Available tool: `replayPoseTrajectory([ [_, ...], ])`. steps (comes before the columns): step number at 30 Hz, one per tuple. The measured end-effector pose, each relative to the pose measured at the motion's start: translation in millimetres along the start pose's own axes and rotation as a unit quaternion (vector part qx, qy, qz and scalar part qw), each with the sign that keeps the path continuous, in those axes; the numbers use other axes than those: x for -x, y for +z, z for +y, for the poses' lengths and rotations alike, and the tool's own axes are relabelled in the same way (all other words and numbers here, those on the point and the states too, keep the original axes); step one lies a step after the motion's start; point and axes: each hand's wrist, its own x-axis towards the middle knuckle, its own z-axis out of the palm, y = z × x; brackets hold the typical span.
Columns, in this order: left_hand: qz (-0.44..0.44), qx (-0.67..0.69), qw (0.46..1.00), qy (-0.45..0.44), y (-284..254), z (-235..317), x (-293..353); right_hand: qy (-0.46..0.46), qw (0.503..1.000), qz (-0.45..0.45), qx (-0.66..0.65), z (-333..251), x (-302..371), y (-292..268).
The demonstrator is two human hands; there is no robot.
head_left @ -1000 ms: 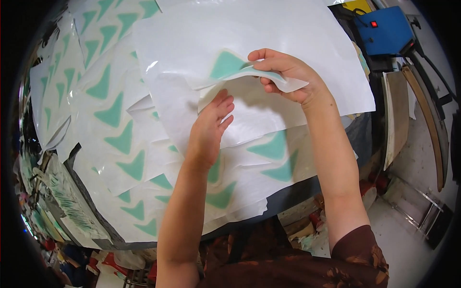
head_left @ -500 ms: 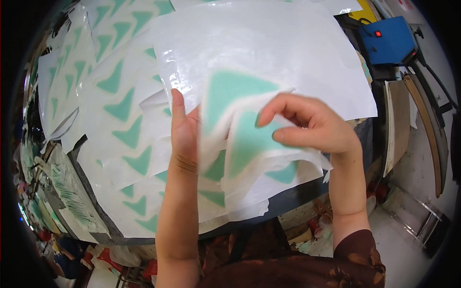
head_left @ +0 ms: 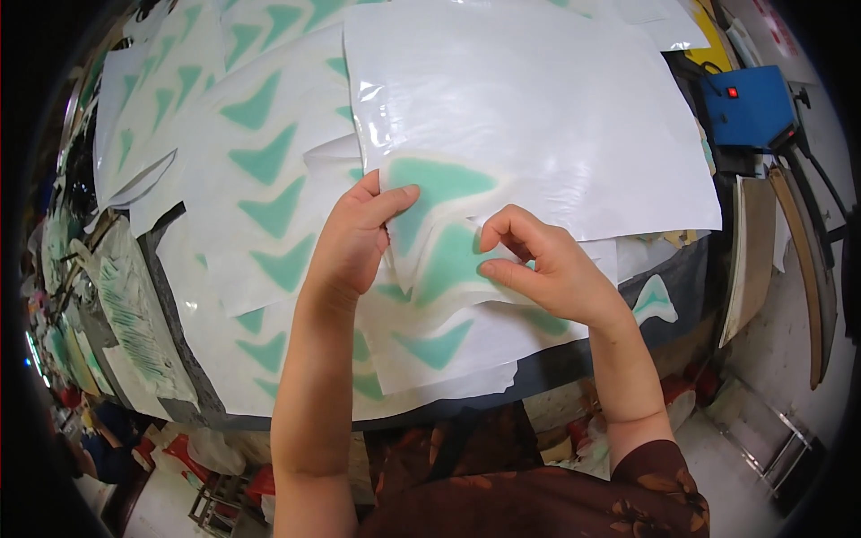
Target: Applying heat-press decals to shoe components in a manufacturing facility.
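My left hand (head_left: 354,235) grips the left edge of a white-bordered green boomerang-shaped piece (head_left: 439,184), thumb on top and fingers under it. Overlapping its lower side lies a second green piece (head_left: 453,260) of the same shape. My right hand (head_left: 549,269) has thumb and index finger bent in a pinch at this lower piece; the two tips look slightly apart, and the other fingers are curled. Beneath both hands is a white sheet (head_left: 448,372) printed with a green shape (head_left: 435,345). Beyond them a large blank white sheet (head_left: 538,108) covers the others.
Several white sheets with rows of green shapes (head_left: 273,211) cover the table's left. A cut-out green piece (head_left: 656,300) rests on the dark table edge (head_left: 556,372) at right. Far right stand a blue machine (head_left: 752,106) with a red switch, boards (head_left: 749,255) and a metal frame (head_left: 780,448).
My left hand has gone from open, thumb raised, to gripping the upper green piece. My right hand has moved slightly down and left. The cut-out piece on the table edge has come into view.
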Motion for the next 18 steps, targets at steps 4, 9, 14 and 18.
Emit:
replayPoseTrajectory([
  [4, 0.013, -0.039, 0.999, -0.006, -14, 3, 15, 0.015, 0.999, -0.039, 0.022, -1, -2, 10],
  [9, 0.024, -0.066, 0.998, -0.001, -28, 2, 34, 0.006, 0.993, -0.115, -0.010, -7, -7, 13],
  [14, 0.007, -0.076, 0.997, 0.007, -32, 3, 48, 0.011, 0.985, -0.167, 0.048, -28, -5, 14],
  [18, 0.004, -0.068, 0.998, 0.014, -37, 3, 60, -0.022, 0.980, -0.173, -0.094, -17, -2, 19],
])
